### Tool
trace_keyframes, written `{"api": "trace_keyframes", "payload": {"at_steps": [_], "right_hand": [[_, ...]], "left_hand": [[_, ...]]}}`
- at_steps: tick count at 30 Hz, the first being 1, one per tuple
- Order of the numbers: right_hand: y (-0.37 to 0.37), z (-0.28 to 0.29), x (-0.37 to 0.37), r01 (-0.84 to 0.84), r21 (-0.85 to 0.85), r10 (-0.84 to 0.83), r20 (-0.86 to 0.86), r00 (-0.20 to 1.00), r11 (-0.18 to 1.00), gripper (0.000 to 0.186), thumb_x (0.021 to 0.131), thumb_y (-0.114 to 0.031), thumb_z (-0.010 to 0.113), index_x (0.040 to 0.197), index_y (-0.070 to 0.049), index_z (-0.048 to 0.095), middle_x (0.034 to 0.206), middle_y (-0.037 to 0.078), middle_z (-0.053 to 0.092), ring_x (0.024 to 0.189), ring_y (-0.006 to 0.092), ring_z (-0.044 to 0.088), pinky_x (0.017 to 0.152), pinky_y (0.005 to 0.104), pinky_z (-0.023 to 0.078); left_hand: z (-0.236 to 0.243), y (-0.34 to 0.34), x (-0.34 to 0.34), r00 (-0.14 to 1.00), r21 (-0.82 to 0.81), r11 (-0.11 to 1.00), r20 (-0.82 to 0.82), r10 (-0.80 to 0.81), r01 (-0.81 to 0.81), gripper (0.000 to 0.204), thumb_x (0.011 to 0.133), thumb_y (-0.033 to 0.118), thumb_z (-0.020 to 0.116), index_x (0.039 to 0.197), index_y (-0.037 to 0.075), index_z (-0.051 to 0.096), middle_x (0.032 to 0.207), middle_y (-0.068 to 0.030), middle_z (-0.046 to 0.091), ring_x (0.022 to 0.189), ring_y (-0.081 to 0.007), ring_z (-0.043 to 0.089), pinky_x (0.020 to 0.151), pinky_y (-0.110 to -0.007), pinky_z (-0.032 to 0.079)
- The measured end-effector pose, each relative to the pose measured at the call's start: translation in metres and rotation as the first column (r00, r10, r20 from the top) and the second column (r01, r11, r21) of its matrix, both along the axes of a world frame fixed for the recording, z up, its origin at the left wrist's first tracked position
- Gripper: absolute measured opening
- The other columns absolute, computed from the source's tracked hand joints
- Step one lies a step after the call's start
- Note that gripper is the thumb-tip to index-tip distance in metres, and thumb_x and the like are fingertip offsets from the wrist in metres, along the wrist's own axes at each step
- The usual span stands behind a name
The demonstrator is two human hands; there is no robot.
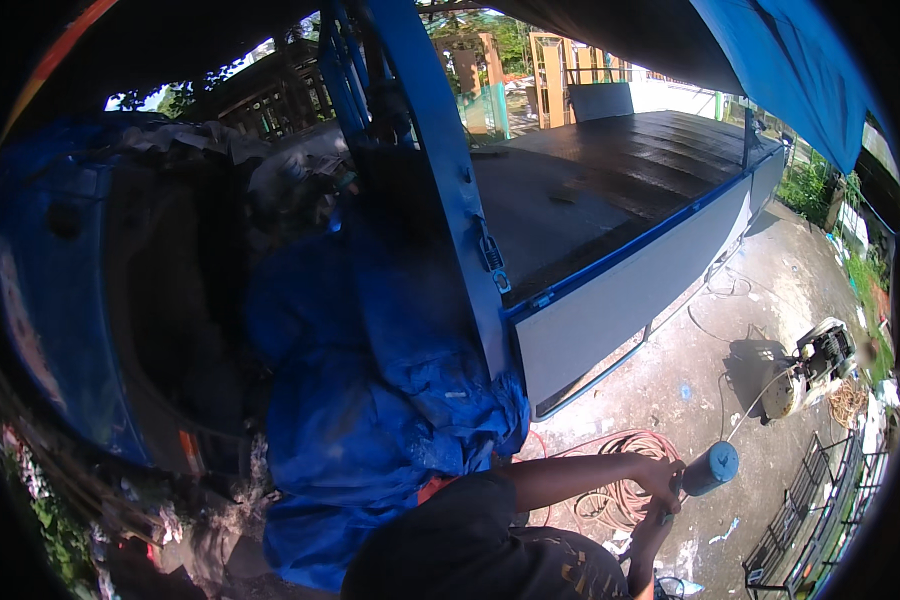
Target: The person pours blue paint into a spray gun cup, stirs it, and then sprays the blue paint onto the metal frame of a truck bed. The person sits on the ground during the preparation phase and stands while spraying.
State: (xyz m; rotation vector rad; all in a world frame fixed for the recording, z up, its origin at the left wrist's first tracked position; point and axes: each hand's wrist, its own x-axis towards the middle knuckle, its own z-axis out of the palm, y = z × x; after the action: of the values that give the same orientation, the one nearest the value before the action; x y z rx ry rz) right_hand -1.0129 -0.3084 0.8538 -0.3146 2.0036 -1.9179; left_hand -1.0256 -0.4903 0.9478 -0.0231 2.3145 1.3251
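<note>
Head view: at four o'clock, a blue cylindrical container (712,469) sits just beyond two bare hands held close together. The right hand (660,512) grasps its near end; whether the left hand (658,478), just beside, grips it too, I cannot tell. Coiled red hose (620,510) lies at five o'clock, a wheeled compressor (805,370) at three, a dark-topped flatbed (640,175) at two, blue tarpaulin (370,410) at seven
</note>
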Motion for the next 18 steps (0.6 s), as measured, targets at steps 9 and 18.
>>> {"api": "trace_keyframes", "payload": {"at_steps": [9,18], "right_hand": [[-0.004,0.032,0.008,-0.078,-0.005,0.076,-0.155,0.985,0.997,0.031,0.108,-0.024,0.054,0.110,0.007,0.062,0.088,0.008,0.060,0.081,0.0177,0.055,0.074,0.0354,0.045],[0.011,0.022,0.000,-0.203,0.018,0.201,-0.246,0.948,0.979,0.023,0.108,-0.017,0.056,0.118,0.004,0.058,0.089,0.007,0.061,0.082,0.0170,0.057,0.076,0.0348,0.046]], "left_hand": [[-0.027,0.000,-0.006,0.992,-0.056,0.993,-0.086,0.096,-0.101,0.139,0.060,0.068,0.088,0.162,0.004,0.018,0.146,-0.0295,0.049,0.134,-0.0435,0.053,0.107,-0.047,0.047],[-0.008,0.010,0.019,0.985,0.010,0.988,-0.074,0.155,-0.155,0.142,0.060,0.073,0.085,0.162,0.002,0.017,0.156,-0.0305,0.039,0.141,-0.0454,0.046,0.113,-0.051,0.041]]}}
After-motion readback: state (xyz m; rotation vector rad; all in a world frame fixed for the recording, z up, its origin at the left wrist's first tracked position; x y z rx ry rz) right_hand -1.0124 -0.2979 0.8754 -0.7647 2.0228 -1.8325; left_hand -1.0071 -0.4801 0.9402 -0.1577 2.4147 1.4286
